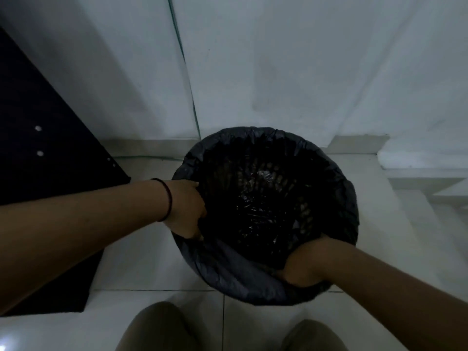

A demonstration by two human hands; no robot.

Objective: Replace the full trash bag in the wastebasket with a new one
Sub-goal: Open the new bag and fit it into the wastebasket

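Observation:
A round wastebasket stands on the floor by the wall, lined with a black trash bag (266, 211) whose edge is folded over the rim (228, 269). The mesh wall of the basket shows faintly through the thin plastic. My left hand (184, 209) grips the bag at the left rim, fingers curled into the plastic. My right hand (306, 264) grips the bag at the near right rim, its fingers hidden in the folds. The scene is dim.
A dark mat (45, 160) lies on the floor to the left. White wall panels rise behind the basket, with a step or ledge (417, 158) at the right. My knees (162, 328) are at the bottom edge on the pale tile floor.

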